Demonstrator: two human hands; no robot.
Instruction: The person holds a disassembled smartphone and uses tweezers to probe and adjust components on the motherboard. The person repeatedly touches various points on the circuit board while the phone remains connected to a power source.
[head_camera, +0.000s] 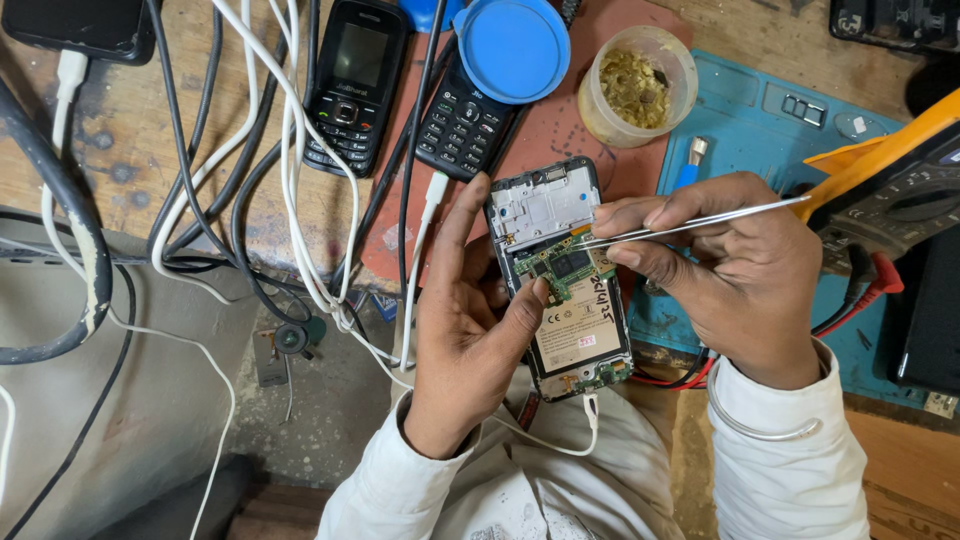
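Opened phone (566, 285) gripped by left hand (470, 330) | right hand (740, 270) pinches tweezers (700, 222) | tub (640, 85) (lid off) holds yellowish paste

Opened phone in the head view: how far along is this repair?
Done: the opened phone has its back off, green circuit board exposed. In hand: the left hand cradles it while the right hand pinches thin metal tweezers, tips on the board. Left: it remains uncovered, white cable plugged in below.
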